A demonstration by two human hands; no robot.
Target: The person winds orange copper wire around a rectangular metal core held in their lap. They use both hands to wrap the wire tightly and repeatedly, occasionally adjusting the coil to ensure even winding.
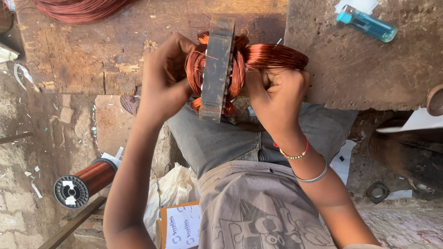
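A grey metal motor stator [216,69] stands on edge at the front of a worn wooden bench [92,50], with copper wire coils bulging from both sides. My left hand [164,80] grips the copper coils on its left side. My right hand [277,94] is closed on a bundle of copper wire [277,56] that loops out of the stator's right side. Beaded and metal bangles sit on my right wrist.
A blue lighter [367,23] lies on the dark slab [369,69] at the right. A spool of copper wire [85,182] rests on the floor at the left. Loose copper wire [78,9] lies at the bench's far edge. A printed box [182,226] sits beside my lap.
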